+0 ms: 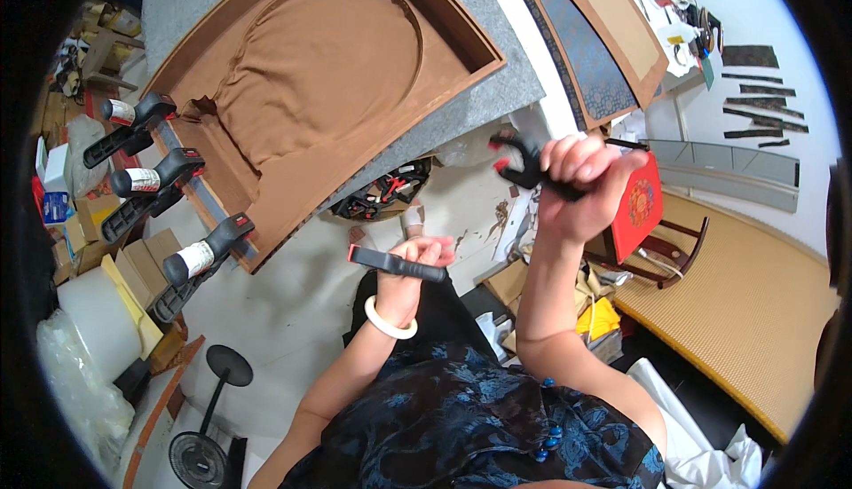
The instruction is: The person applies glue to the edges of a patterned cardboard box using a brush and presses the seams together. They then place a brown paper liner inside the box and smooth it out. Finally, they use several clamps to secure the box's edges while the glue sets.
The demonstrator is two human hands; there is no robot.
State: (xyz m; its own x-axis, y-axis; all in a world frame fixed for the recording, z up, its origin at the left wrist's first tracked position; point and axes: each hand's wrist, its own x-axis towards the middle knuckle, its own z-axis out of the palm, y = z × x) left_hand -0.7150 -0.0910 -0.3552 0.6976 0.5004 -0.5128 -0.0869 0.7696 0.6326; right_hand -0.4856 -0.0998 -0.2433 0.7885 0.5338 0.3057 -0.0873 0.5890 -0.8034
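Note:
My right hand, raised to the right of the workpiece, grips a black spring clamp whose red-padded jaws point left. Lower down, in front of my body, my left hand holds a second black clamp with a red tip, seen side-on. A white bangle circles that wrist. Beyond both hands lies a shallow brown wooden frame, with wrinkled brown cloth inside a round opening. Several black clamps grip its left end. Neither hand touches the frame.
Under the table edge, a round container holds more black-and-red clamps. Brown and blue patterned panels lie at the upper right. A red-seated chair stands by a woven mat surface. Boxes and a fan are at left.

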